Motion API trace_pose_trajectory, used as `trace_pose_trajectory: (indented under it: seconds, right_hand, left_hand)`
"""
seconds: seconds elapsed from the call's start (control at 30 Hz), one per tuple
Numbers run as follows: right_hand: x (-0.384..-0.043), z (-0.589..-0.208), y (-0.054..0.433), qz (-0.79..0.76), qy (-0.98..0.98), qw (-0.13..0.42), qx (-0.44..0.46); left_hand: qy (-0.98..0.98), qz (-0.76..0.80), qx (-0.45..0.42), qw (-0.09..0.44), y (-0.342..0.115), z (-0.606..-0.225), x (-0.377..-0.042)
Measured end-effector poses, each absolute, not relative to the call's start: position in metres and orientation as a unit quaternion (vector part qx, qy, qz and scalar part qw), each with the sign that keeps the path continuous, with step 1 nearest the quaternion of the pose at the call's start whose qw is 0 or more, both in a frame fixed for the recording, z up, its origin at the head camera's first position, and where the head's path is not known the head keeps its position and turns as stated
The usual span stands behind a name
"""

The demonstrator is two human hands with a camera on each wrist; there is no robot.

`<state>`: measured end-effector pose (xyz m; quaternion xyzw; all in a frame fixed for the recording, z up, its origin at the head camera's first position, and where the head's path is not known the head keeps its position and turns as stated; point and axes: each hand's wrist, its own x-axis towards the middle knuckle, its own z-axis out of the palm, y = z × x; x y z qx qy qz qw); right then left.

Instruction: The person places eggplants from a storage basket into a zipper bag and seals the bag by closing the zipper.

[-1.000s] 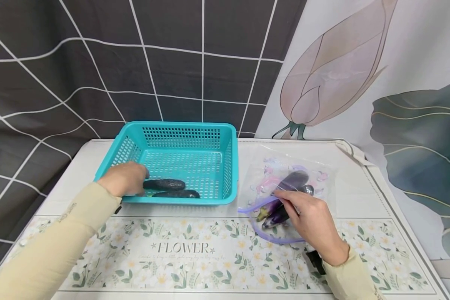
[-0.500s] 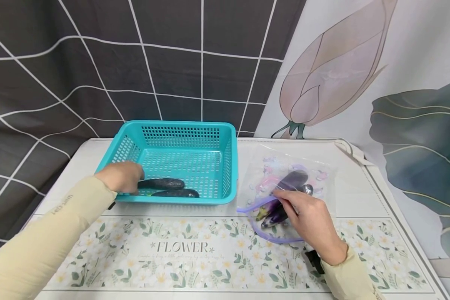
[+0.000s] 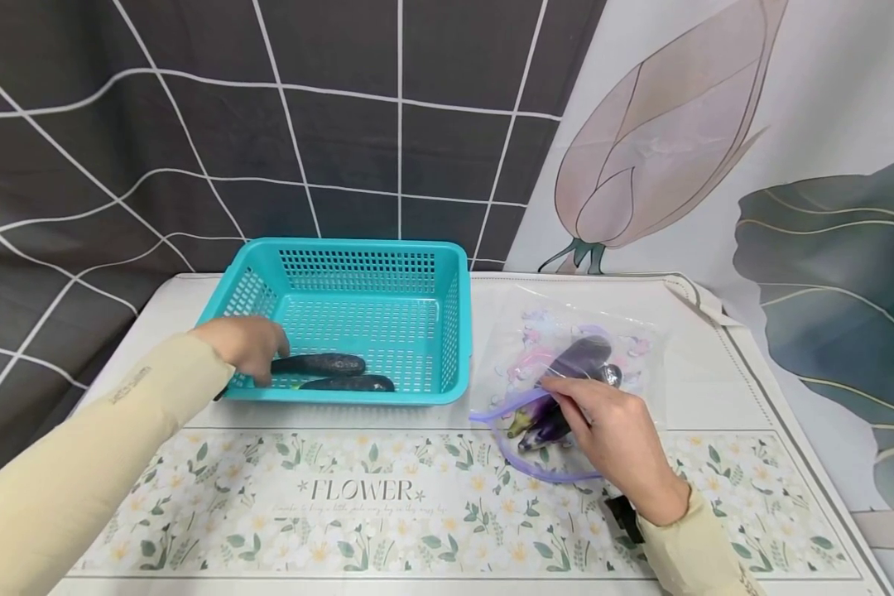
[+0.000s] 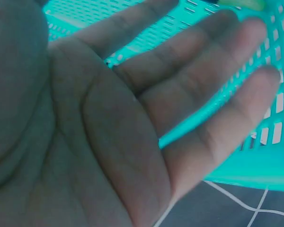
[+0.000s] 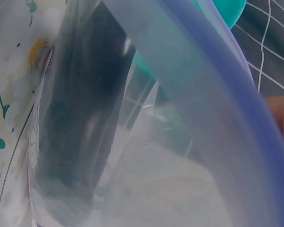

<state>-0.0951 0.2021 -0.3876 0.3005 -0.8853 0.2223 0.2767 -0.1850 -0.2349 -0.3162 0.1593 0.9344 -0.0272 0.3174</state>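
Observation:
My left hand (image 3: 244,343) reaches over the left wall of a turquoise basket (image 3: 458,331), at the left end of two long, near-black vegetables (image 3: 320,364). In the left wrist view its fingers (image 4: 199,80) are spread and nothing lies against the palm; the thumb tip is out of sight. A bit of green (image 4: 246,4) shows at one vegetable's end. My right hand (image 3: 614,434) pinches the purple zip edge of a clear printed bag (image 3: 492,356), holding its mouth apart. Inside the bag lie dark purple eggplants (image 3: 544,426), partly hidden by the hand.
A white tablecloth (image 3: 358,418) with a floral band covers the table. Behind it hang a dark gridded curtain (image 3: 343,149) and a pale flower-print curtain (image 3: 663,165). The bag lies right of the basket, with a gap between them.
My left hand has shifted slightly left and up, uncovering a little more of the upper dark vegetable. My right hand and the bag have stayed in place.

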Motion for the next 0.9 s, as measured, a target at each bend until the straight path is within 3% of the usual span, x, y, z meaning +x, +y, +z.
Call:
trace_pose_trajectory:
  seconds: [0.9]
  right_hand:
    - [-0.095,-0.390,0.202,0.220,-0.887,0.275,0.299]
  left_hand:
    - [0.925,-0.021,0.100,0.365,-0.233,-0.334,-0.215]
